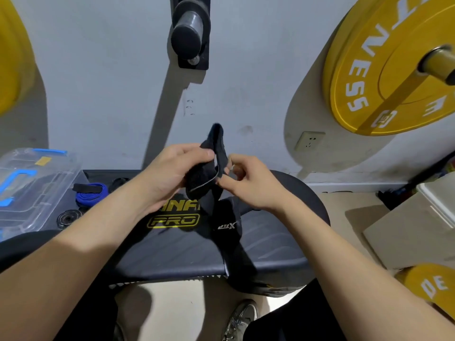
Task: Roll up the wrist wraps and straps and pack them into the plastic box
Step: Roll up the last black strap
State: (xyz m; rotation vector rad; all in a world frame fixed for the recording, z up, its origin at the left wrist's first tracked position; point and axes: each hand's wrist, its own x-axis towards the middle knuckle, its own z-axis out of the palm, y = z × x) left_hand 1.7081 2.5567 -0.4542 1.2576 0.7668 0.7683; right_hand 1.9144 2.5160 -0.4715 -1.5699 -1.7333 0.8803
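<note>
A black wrist wrap [231, 232] is held up over a dark gym bench [172, 249]. Its upper end is partly rolled; its long tail with a white logo hangs down across the bench to the front edge. My left hand [170, 173] grips the rolled part, thumb on top. My right hand [248, 180] pinches the wrap's edge just beside it. A blue strap with a black end [89, 193] lies on the bench at the left. The clear plastic box [32, 188] with blue latches stands at the bench's far left.
Yellow weight plates hang on the wall at left [12, 52] and right [391, 67]; another [430, 284] leans low at right. A bare black wall peg [189, 33] juts out above. Cardboard boxes [416, 225] stand on the floor to the right. My shoe [242, 318] shows below the bench.
</note>
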